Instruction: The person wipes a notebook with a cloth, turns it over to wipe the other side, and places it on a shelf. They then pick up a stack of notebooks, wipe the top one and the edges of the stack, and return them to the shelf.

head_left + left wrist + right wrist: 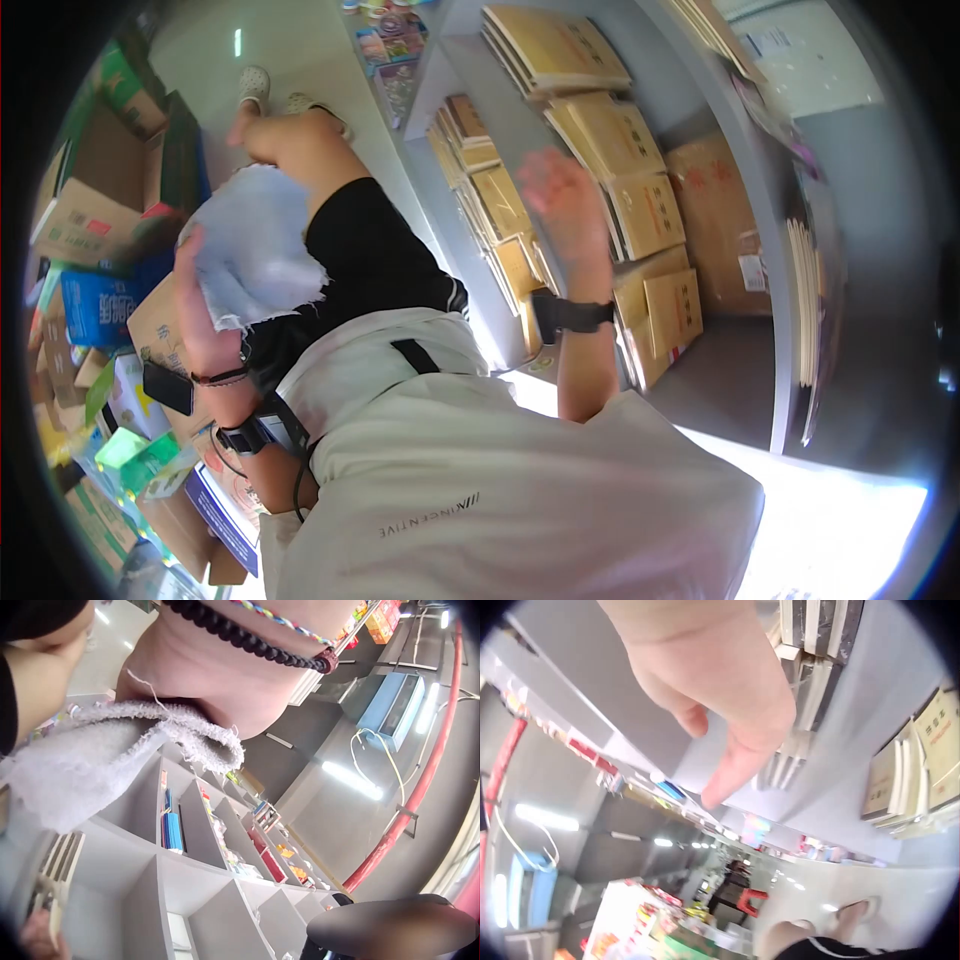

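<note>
Close in, the left hand (200, 318) is raised with its grip closed on a frayed white cloth (255, 240), and the cloth could slip and fall if that grip went loose. Farther off, the right hand (560, 198) is lifted to the shelf (510, 110), its grip open and holding nothing, just in front of the yellow books (645, 210), so a bump could knock the leaning ones over.

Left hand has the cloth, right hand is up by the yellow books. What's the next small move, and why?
Probably bring the left hand with its white cloth across to the grey shelf. The cloth is gripped but held away from it, touching no shelf, while the right hand is open beside the yellow books, holding nothing.
</note>
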`<state>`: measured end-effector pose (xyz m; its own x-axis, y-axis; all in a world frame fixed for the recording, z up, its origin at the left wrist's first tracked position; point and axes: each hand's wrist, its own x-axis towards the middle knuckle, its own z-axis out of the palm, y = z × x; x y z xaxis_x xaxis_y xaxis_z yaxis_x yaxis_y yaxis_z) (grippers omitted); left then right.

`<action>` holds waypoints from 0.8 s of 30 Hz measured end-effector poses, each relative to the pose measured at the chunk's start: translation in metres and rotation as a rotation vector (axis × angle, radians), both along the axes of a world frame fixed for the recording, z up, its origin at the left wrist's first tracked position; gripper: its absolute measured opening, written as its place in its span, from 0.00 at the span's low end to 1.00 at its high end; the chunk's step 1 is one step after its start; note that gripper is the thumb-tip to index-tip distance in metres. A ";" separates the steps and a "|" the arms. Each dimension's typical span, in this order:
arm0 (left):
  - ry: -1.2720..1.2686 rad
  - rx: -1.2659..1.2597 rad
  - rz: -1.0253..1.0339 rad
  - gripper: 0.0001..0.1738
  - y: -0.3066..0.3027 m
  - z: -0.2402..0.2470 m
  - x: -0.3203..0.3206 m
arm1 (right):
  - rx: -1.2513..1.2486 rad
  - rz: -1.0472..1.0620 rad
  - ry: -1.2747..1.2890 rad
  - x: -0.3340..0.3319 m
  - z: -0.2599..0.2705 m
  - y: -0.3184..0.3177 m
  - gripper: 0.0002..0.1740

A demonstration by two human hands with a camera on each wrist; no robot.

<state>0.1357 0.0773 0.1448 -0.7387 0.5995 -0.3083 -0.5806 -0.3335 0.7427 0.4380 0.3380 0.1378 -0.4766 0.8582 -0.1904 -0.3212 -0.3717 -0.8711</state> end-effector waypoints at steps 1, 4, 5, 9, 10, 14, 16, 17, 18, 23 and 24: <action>-0.005 -0.003 -0.029 0.26 0.002 0.000 0.002 | 0.055 0.142 -0.085 0.002 -0.018 -0.007 0.22; -0.027 -0.004 -0.033 0.24 0.002 0.005 0.005 | 0.356 0.285 -0.777 0.004 -0.106 -0.031 0.23; -0.027 -0.013 -0.065 0.24 0.007 0.008 0.007 | 0.553 0.292 -1.205 0.018 -0.162 -0.037 0.25; 0.061 -0.075 0.043 0.25 0.004 0.016 0.010 | 0.745 -0.255 -1.760 0.073 -0.253 -0.062 0.31; 0.056 -0.071 0.058 0.25 0.004 0.015 0.007 | 0.659 -0.308 -1.750 0.094 -0.278 -0.063 0.32; 0.110 -0.107 0.189 0.23 0.009 0.026 0.018 | 0.205 0.002 -1.790 0.197 -0.363 -0.080 0.35; 0.106 -0.109 0.170 0.23 0.008 0.024 0.015 | -0.313 0.045 -1.449 0.218 -0.342 -0.100 0.36; 0.115 -0.084 0.100 0.23 0.008 0.019 0.012 | -0.667 -0.032 -1.078 0.219 -0.322 -0.110 0.37; 0.125 -0.056 0.030 0.24 0.007 0.015 0.009 | -0.913 -0.261 -0.922 0.227 -0.343 -0.116 0.42; 0.097 -0.111 -0.023 0.24 0.008 0.013 0.011 | -1.079 -0.433 -0.190 0.245 -0.372 -0.112 0.42; 0.113 -0.133 -0.018 0.24 0.006 0.013 0.009 | -0.937 -0.392 -0.326 0.236 -0.371 -0.107 0.41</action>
<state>0.1445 0.0835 0.1575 -0.7626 0.5722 -0.3017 -0.4963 -0.2183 0.8403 0.6740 0.2306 -0.2329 -0.0062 0.3858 -0.9226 -0.3670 -0.8591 -0.3568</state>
